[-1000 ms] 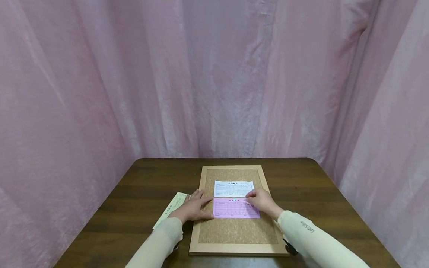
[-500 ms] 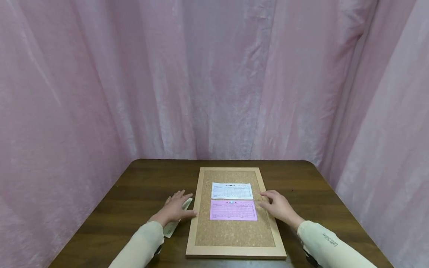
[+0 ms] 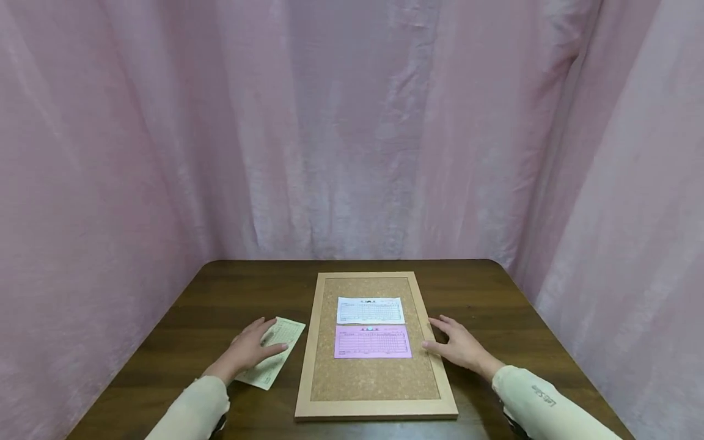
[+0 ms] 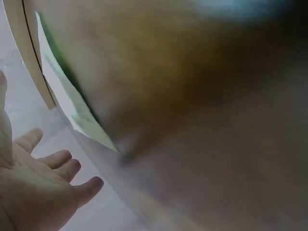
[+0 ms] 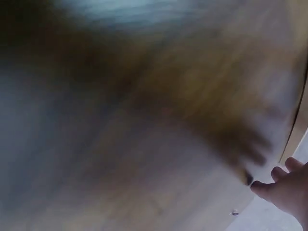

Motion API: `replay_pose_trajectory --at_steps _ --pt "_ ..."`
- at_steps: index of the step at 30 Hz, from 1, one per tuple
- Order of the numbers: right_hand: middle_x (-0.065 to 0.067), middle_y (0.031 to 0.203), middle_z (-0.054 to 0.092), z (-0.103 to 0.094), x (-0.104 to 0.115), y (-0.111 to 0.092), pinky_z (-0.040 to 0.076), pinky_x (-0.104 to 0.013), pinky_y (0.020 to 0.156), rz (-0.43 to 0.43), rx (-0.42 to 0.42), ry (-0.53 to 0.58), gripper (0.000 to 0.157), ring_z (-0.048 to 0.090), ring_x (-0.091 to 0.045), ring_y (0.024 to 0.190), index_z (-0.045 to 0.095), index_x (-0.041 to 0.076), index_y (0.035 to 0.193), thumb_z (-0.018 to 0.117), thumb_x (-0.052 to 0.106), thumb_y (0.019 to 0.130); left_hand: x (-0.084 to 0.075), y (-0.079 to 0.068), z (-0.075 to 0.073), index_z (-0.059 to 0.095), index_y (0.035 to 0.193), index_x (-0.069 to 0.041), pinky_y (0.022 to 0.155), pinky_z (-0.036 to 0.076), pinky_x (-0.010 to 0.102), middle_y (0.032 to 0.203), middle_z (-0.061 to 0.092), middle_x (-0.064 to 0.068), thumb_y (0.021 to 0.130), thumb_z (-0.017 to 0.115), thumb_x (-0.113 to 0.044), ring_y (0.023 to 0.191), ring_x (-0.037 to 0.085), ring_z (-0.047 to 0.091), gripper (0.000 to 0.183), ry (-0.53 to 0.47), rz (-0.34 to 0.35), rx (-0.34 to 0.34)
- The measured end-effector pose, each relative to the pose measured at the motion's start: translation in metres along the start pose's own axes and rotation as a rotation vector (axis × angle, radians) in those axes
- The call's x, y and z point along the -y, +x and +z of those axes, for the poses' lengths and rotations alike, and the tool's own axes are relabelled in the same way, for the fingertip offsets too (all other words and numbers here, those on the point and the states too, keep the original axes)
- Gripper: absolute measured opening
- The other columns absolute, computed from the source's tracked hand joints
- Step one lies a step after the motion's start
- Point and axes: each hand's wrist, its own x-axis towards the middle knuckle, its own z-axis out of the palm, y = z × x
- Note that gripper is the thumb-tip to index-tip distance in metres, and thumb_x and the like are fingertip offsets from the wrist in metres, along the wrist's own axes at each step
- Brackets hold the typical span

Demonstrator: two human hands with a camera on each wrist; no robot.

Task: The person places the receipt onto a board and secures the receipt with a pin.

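Note:
A framed cork board [image 3: 379, 382] lies flat on the table. On it a white printed slip [image 3: 370, 311] lies above a pink printed slip [image 3: 373, 343]; a dark spot marks the first's top edge and a bright teal one the second's. Left of the board, a pale green printed slip [image 3: 283, 331] rests at a slant. My left hand [image 3: 244, 349] is over that slip's left side with thumb and fingers spread, hiding part of it. At the board's right frame is my right hand [image 3: 462, 348], fingers loosely extended, holding nothing.
The dark brown wooden table [image 3: 500, 293] reaches back to pink curtains [image 3: 352, 153], which also hang on both sides. A tiny dark object [image 5: 234, 212] lies on the table beyond the right hand in the right wrist view.
Both hands have left the slips on the board: the right let go of the pink slip and moved right, the left moved left to the green slip, which has turned and shifted.

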Motion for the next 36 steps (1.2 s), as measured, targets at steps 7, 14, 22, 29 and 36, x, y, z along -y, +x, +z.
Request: replay_pose_trajectory --at_steps 7,14,22,29,36 --pt "-0.032 0.15 0.035 0.003 -0.002 -0.003 0.016 -0.071 0.109 -0.021 0.049 -0.06 0.084 0.025 -0.053 0.14 0.044 0.006 0.149 0.067 0.057 0.088 0.02 -0.017 -0.013 0.039 0.15 0.001 0.102 0.021 0.077 0.152 0.026 0.036 0.089 0.064 -0.06 0.138 0.057 0.024 0.089 -0.022 -0.057 0.018" --pt "-0.031 0.152 0.032 0.006 -0.004 -0.004 0.013 -0.071 0.11 -0.038 0.06 -0.064 0.085 0.022 -0.053 0.141 0.04 0.008 0.152 0.063 0.061 0.089 0.038 -0.037 -0.026 0.041 0.147 0.003 0.1 0.024 0.076 0.149 0.027 0.041 0.09 0.064 -0.057 0.136 0.06 0.024 0.086 -0.01 -0.093 0.04" --pt "-0.031 0.152 0.032 0.007 -0.005 -0.006 0.013 -0.071 0.109 -0.036 0.057 -0.068 0.085 0.023 -0.053 0.141 0.041 0.007 0.151 0.064 0.06 0.089 0.046 -0.048 -0.025 0.045 0.145 0.001 0.103 0.019 0.076 0.15 0.023 0.042 0.085 0.068 -0.061 0.137 0.062 0.016 0.089 -0.002 -0.111 0.083" --pt "-0.032 0.152 0.032 0.007 -0.006 -0.008 0.013 -0.071 0.11 -0.04 0.063 -0.069 0.084 0.023 -0.054 0.141 0.041 0.007 0.151 0.064 0.06 0.089 0.049 -0.049 -0.023 0.045 0.146 -0.002 0.104 0.019 0.075 0.15 0.022 0.042 0.079 0.074 -0.062 0.138 0.06 0.016 0.095 0.061 -0.109 0.106" --pt "-0.033 0.151 0.033 0.008 -0.006 -0.008 0.013 -0.07 0.11 -0.044 0.057 -0.059 0.085 0.023 -0.054 0.141 0.042 0.007 0.151 0.064 0.06 0.089 0.053 -0.049 -0.023 0.046 0.145 -0.001 0.101 0.02 0.076 0.15 0.024 0.04 0.08 0.073 -0.06 0.136 0.06 0.021 0.092 0.071 -0.105 0.084"
